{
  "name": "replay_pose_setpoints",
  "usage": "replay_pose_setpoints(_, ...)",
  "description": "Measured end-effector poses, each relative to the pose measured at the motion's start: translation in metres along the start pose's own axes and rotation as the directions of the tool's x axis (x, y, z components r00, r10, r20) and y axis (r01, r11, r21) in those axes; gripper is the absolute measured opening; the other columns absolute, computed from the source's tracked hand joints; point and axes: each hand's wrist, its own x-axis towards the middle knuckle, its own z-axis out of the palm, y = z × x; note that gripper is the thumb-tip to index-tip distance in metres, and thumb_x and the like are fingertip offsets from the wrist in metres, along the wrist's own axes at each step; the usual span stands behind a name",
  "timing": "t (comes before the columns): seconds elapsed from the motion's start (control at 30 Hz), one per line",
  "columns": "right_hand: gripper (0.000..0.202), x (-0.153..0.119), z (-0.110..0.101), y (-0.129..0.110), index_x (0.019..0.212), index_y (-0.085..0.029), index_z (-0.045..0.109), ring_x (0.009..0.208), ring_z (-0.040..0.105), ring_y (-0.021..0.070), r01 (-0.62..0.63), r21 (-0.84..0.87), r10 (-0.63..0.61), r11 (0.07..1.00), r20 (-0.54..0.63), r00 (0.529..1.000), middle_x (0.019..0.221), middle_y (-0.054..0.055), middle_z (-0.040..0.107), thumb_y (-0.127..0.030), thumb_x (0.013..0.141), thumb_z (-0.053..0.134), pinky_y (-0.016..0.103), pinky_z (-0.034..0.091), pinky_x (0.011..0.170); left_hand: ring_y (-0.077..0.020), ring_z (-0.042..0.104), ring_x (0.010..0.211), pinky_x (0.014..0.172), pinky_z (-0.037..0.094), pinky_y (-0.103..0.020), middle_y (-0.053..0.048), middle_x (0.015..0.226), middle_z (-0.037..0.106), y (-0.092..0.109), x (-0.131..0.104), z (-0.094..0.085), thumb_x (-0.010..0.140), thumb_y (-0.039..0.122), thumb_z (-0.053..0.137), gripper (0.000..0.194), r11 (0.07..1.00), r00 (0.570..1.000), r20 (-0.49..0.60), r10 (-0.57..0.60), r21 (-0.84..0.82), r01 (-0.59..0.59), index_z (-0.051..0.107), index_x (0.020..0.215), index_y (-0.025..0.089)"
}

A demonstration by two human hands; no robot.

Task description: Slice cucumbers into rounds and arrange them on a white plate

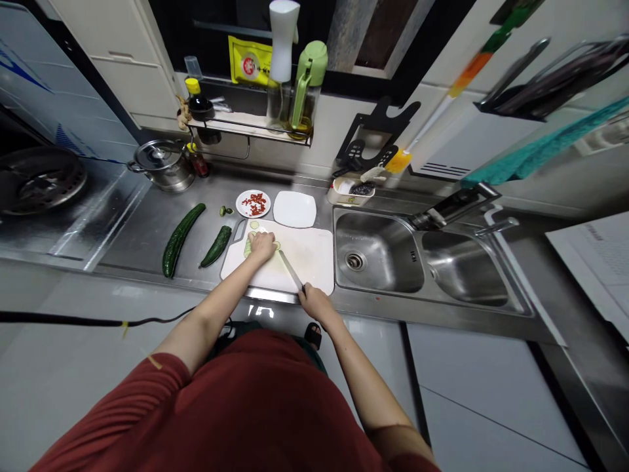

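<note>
My right hand [315,303] is closed on the dark handle of a knife [291,268], whose blade slants up and left over the white cutting board [312,255]. On the board's left part, my left hand [262,246] rests with fingers bent over pale green cucumber slices [247,249]. Whether it grips any of them is hidden. A loose slice [254,225] lies near the board's upper edge. Left of the board are a shorter cucumber piece [216,246], a long whole cucumber [181,241] and small green end pieces [226,210].
Behind the board stand a plate of chopped red pieces [253,204] and a white square plate [295,209]. The double sink [378,251] is to the right. A lidded pot [164,165] stands back left, below a rack with bottles [250,123].
</note>
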Motion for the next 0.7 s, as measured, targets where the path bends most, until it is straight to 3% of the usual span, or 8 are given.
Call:
replay_pose_setpoints(0.4,0.035,-0.003,0.009,0.027,0.105,-0.019,0.054,0.091,0.062,0.0216,-0.043,0.132,0.058,0.990,-0.114,0.992,0.097,0.011,0.068,-0.046,0.097,0.033,0.025,0.035,0.067,-0.0269,0.053,0.101,0.089,0.027,-0.043,-0.007,0.099,0.066,0.000,0.005,-0.001,0.076,0.026,0.059,0.012,0.996,1.000,0.010,-0.026,-0.087,0.027,0.062,0.086,0.022)
replay_pose_setpoints(0.7,0.036,0.001,0.005,0.032,0.104,-0.018,0.054,0.082,0.062,0.0195,-0.083,0.182,0.102,0.980,-0.096,0.990,0.092,0.009,0.067,-0.046,0.097,0.033,0.024,0.033,0.062,-0.0219,0.060,0.087,0.087,0.029,-0.039,-0.004,0.085,0.070,0.002,0.000,-0.006,0.080,0.019,0.049,0.013,0.975,0.995,-0.045,-0.094,-0.208,0.083,0.062,0.081,0.024)
